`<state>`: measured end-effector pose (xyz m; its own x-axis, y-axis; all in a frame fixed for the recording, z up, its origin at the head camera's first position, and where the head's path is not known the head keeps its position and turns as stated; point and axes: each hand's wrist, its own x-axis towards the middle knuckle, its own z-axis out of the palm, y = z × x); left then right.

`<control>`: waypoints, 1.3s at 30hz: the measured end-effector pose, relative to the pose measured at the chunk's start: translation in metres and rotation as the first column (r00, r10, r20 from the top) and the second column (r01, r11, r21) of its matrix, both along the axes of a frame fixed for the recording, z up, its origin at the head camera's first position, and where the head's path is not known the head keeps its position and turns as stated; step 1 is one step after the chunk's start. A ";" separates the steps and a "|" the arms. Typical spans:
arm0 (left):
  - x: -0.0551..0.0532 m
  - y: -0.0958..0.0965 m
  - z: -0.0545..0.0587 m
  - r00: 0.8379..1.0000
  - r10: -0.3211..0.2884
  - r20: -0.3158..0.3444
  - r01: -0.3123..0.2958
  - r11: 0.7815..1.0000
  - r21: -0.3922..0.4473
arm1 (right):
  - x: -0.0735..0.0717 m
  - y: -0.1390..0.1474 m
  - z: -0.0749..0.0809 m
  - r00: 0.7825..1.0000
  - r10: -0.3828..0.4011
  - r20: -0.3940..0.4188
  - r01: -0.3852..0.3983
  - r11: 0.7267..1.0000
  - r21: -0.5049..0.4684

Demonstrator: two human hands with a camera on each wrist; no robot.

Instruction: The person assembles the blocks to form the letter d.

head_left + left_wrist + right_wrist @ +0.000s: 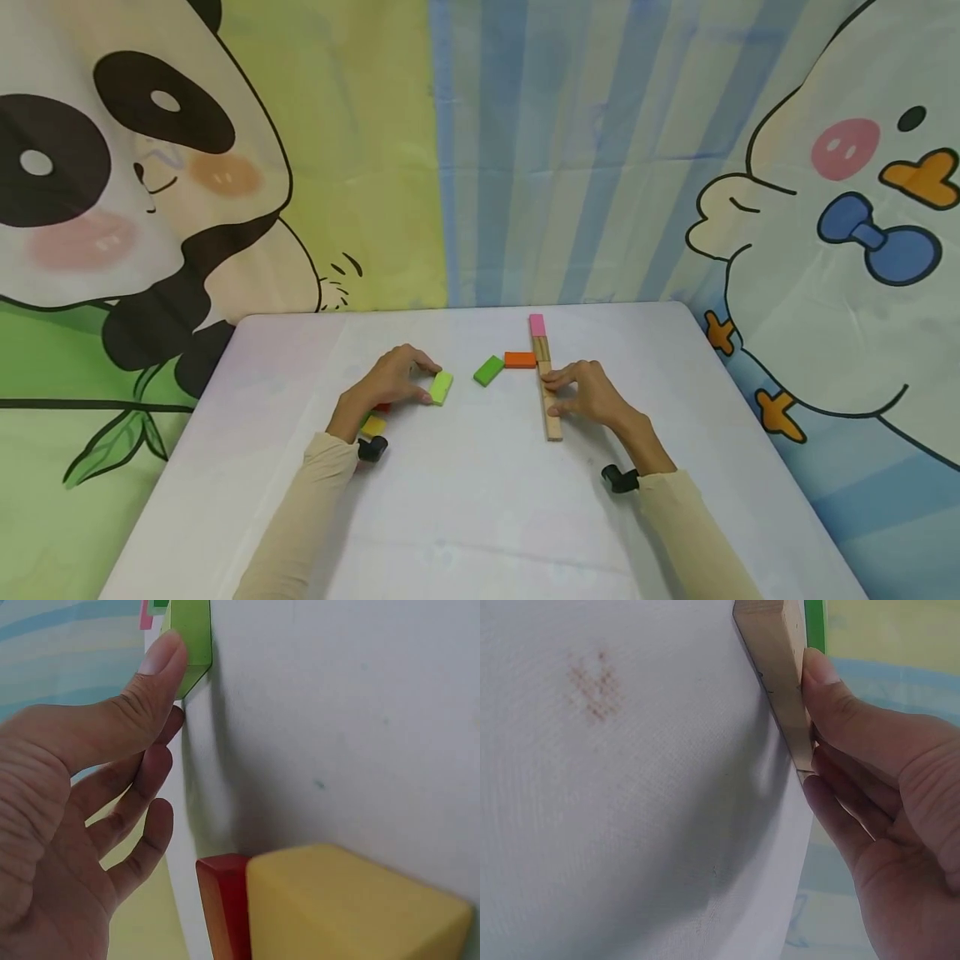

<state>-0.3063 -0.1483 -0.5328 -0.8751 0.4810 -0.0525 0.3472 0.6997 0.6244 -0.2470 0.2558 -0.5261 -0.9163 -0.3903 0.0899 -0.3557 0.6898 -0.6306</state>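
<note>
In the head view my left hand (393,375) pinches a light green block (442,389) between thumb and fingers, left of centre on the table. The thumb shows on the face of that block (193,637) in the left wrist view. Over on the right, my right hand (592,392) has its thumb and fingertips on a plain wooden block (553,429) at the near part of a straight row. The right wrist view shows the thumb against the block's side (780,675). A brown wooden block (541,348) and a pink block (537,325) continue the row away from me.
An orange block (520,360) lies crosswise against the row's left side. Beside it a green block (489,371) rests at an angle. Under my left wrist sit a yellow block (373,427) and a red block (383,407). The white table (480,517) ends at a cartoon-print curtain.
</note>
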 end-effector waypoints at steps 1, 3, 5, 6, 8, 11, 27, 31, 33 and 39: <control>0.000 0.001 0.000 1.000 -0.001 0.001 0.001 1.000 0.001 | 0.000 0.001 0.000 1.000 -0.002 0.000 0.002 1.000 -0.002; 0.001 0.004 0.001 1.000 -0.001 0.007 0.001 1.000 0.005 | 0.001 0.001 0.001 1.000 -0.002 0.004 0.002 1.000 -0.007; 0.003 0.005 0.001 1.000 -0.004 0.012 0.004 1.000 0.006 | 0.001 0.001 0.001 1.000 0.000 0.005 0.000 1.000 -0.008; 0.004 0.006 0.002 1.000 -0.009 0.013 0.008 1.000 0.008 | 0.001 0.001 0.001 1.000 0.001 0.004 -0.001 1.000 -0.008; 0.006 0.007 0.002 1.000 -0.016 0.010 0.016 1.000 0.010 | 0.001 0.001 0.002 1.000 -0.003 0.004 0.003 1.000 -0.006; 0.007 0.008 0.000 1.000 -0.017 0.001 0.017 1.000 0.019 | 0.002 0.001 0.002 1.000 -0.009 0.009 0.009 1.000 -0.006; 0.019 0.017 -0.005 0.999 -0.036 0.009 0.036 0.998 0.059 | 0.000 0.001 -0.003 1.000 -0.029 0.013 0.029 1.000 0.007; 0.021 0.021 -0.005 0.999 -0.023 0.023 0.022 0.998 0.058 | -0.001 0.001 -0.003 0.999 -0.028 0.019 0.028 1.000 0.008; 0.022 0.023 -0.007 1.000 -0.016 0.025 0.015 0.998 0.059 | 0.000 0.001 -0.003 0.999 -0.027 0.026 0.026 1.000 0.002; 0.024 0.027 -0.010 1.000 -0.014 -0.014 0.015 0.997 0.079 | 0.000 0.001 0.000 0.999 -0.022 0.024 0.022 1.000 -0.003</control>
<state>-0.2824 -0.1214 -0.5427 -0.8685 0.4957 -0.0021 0.3657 0.6435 0.6725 -0.2470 0.2572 -0.5259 -0.9266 -0.3695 0.0694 -0.3252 0.6951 -0.6412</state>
